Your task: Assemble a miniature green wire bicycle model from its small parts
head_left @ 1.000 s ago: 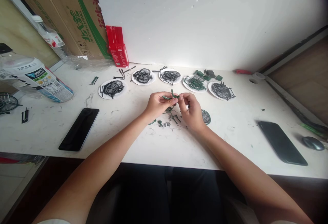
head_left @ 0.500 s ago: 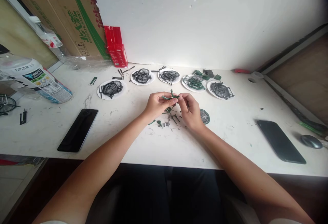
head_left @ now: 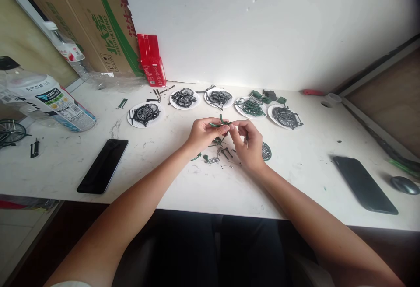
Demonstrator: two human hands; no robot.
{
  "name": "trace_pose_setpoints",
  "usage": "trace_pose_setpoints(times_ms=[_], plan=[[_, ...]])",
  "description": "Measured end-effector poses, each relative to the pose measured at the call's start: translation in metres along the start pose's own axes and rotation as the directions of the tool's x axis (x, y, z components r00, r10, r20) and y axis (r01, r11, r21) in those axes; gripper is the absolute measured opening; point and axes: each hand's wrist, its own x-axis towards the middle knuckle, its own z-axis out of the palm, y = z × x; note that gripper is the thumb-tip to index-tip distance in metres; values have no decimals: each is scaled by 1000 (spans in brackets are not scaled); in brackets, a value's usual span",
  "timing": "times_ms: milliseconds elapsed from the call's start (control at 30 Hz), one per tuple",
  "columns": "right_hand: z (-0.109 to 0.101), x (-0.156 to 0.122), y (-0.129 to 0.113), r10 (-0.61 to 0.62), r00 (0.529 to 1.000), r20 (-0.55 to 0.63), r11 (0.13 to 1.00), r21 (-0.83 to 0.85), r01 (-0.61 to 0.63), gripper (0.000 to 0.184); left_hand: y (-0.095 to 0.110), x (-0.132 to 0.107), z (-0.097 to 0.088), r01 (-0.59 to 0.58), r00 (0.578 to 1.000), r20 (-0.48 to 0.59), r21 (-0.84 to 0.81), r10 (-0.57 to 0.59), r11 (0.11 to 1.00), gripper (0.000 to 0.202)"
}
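A small green toy bicycle frame [head_left: 221,117] is pinched between the thumb and fingers of my left hand [head_left: 202,135], held just above the table. My right hand [head_left: 248,143] closes its thumb and forefinger at the frame's right end. A thin light piece [head_left: 247,140] shows by its curled fingers, too small to name. Beneath the hands lie tiny green and dark parts, among them a grey rack-like piece [head_left: 214,160] and a green saddle-like piece [head_left: 205,158]. A spoked toy wheel [head_left: 267,151] is partly hidden behind my right hand.
Several paper plates hold toy bicycle parts, such as the leftmost plate [head_left: 131,120]. A black phone [head_left: 103,166] lies left; a dark flat slab [head_left: 364,184] and mouse [head_left: 405,185] are right. A large bottle [head_left: 62,103], red box [head_left: 152,61] and carton [head_left: 75,20] stand back left.
The whole view has shifted slightly. My right hand has moved a little rightward, its fingers differently bent, while my left hand keeps its hold on the frame.
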Motion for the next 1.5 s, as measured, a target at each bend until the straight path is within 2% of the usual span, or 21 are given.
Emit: trace_pose_setpoints(times_ms=[167,267,433,633,767,933,1100,1200,1367,1500], plan=[[1,0,-2,52,998,23,992,114,-54,28,3,0,1,-14,1000,-6,5,14,1000,50],[1,-1,-3,66,998,24,986,152,-69,30,7,-1,4,24,1000,-2,-48,-24,999,50],[0,0,-3,57,998,17,992,108,-58,33,11,-3,6,60,998,13,-129,-59,990,49],[0,0,4,-2,1000,18,1000,3,2,29,5,-2,5,41,997,-60,-114,-48,993,50],[-1,1,6,-37,999,25,997,-71,39,29,4,-1,5,36,997,-67,-103,-43,994,51],[-2,2,5,-98,995,9,991,-94,98,25,7,-2,4,-1,998,-60,-29,-1,1000,50],[-3,3,6,-108,994,5,989,-103,108,26,6,-2,2,-31,998,-50,34,32,999,50],[-3,4,5,-73,997,12,996,-56,73,29,6,-2,2,-29,998,-48,19,30,999,51],[-1,5,0,52,997,57,990,131,-59,36,8,-2,4,-26,999,-48,-35,24,999,50],[-1,7,-1,112,992,60,973,194,-122,37,8,-3,5,-16,999,-33,-39,15,999,50]])
